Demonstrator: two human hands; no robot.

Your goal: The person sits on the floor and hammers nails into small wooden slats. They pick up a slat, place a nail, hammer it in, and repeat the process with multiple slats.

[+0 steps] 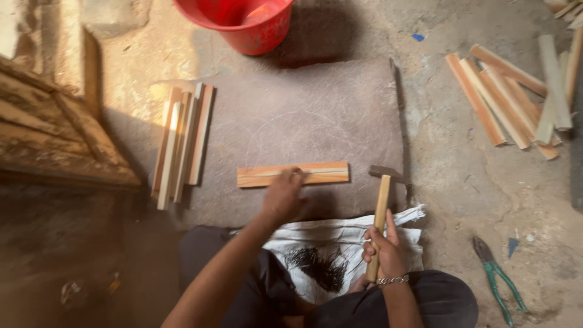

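Observation:
A short flat wooden slat (316,173) lies crosswise on a grey stone slab (303,115). My left hand (283,197) rests on the slat near its middle, fingers curled over its near edge. My right hand (382,250) grips the wooden handle of a hammer (382,200), whose metal head sits just right of the slat, close to the slab's edge. A white sack (340,234) spread over my lap carries a heap of dark thin nails (319,265).
A stack of wooden slats (182,140) lies on the slab's left side. More slats (516,91) lie on the ground at the right. A red bucket (243,21) stands at the far edge. Green-handled pliers (498,279) lie at the right. Rough wooden planks (54,121) lean at the left.

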